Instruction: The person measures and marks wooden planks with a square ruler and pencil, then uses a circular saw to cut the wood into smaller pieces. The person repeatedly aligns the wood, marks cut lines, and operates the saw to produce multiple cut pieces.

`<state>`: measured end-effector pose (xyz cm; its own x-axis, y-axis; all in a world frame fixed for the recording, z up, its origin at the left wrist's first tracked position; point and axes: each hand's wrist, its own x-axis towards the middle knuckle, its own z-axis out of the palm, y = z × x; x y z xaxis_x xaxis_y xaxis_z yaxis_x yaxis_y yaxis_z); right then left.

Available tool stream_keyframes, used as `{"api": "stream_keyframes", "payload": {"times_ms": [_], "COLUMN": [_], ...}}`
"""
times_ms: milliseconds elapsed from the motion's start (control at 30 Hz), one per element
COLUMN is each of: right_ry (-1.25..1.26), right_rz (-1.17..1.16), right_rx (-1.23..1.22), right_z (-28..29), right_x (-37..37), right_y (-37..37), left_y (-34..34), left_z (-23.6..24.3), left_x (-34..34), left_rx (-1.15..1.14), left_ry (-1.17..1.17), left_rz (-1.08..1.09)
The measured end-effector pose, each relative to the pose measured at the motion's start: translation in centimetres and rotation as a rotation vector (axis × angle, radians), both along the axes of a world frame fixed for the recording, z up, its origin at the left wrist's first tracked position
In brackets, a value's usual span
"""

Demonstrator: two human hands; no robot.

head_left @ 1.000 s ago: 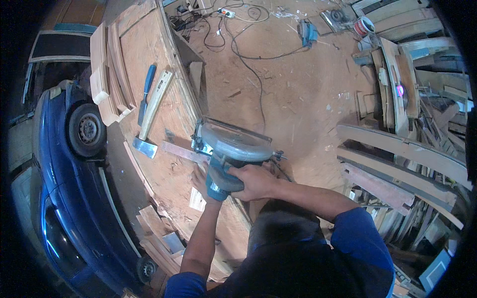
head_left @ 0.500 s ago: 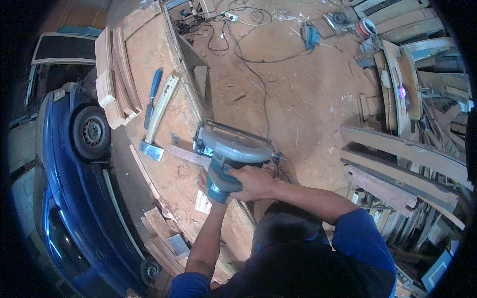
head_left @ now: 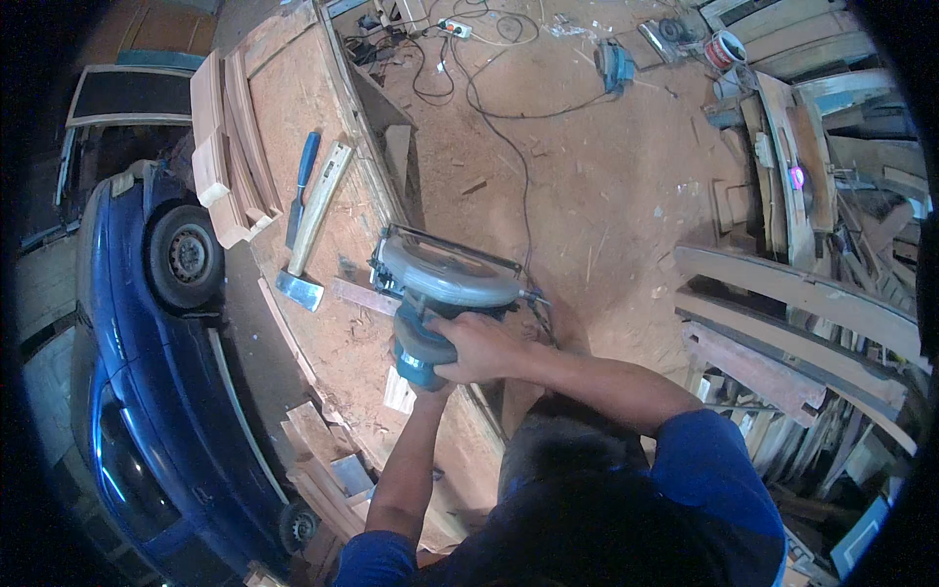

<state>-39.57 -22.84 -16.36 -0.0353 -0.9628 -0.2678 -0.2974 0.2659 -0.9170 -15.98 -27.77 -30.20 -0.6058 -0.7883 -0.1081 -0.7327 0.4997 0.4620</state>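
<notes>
The worktop is reaching beneath the circular saw, which I am holding over its right edge, presumably for clearance below. A wooden strip is poking out alongside. A hatchet and chisel are lying aside, likely leaving me room. A bucket is sitting far right; its contents are escaping me. My right fingers are clamping the saw, seemingly for steering; it is hiding most of my left hand, so I cannot tell that grip.

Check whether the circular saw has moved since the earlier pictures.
Yes: judged against the hatchet lying on the bench, the circular saw has shifted left, narrowing the gap between them.
</notes>
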Motion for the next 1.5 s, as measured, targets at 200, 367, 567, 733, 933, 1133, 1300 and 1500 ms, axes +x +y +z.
{"api": "stream_keyframes", "payload": {"times_ms": [200, 367, 567, 733, 933, 1133, 1300, 1500], "right_ry": [0.012, 0.012, -0.003, 0.111, 0.593, 1.347, 1.719, 1.546], "right_rz": [-0.041, -0.016, -0.129, -0.116, 0.222, 0.559, 0.716, 0.855], "right_rx": [-0.023, -0.027, -0.071, -0.064, -0.302, -0.164, -0.284, -0.539], "right_z": [-0.1, -1.2, 0.4, 6.7, 13.7, 8.7, -1.6, -1.4], "right_x": [0.2, 1.1, 0.4, -3.6, -10.0, -6.6, -6.0, 2.0], "right_y": [-0.7, -1.4, -1.3, -4.7, -23.1, -46.7, -51.7, -42.9], "left_y": [0.9, 0.7, -1.4, -2.5, -3.4, -3.9, -4.9, -4.6], "left_z": [0.1, 0.6, 2.8, 4.4, 6.1, 4.3, 4.3, 4.0], "left_x": [-0.2, -0.1, -0.9, -0.7, -0.6, 0.7, -0.3, 0.3], "left_rx": [-0.009, -0.029, -0.135, 0.05, 0.089, 0.035, 0.182, 0.216], "left_ry": [-0.044, -0.097, -0.418, -0.312, -0.163, -0.107, -0.181, -0.217], "left_rz": [-0.042, -0.07, -0.204, -0.021, 0.03, 0.033, -0.02, 0.018]}}
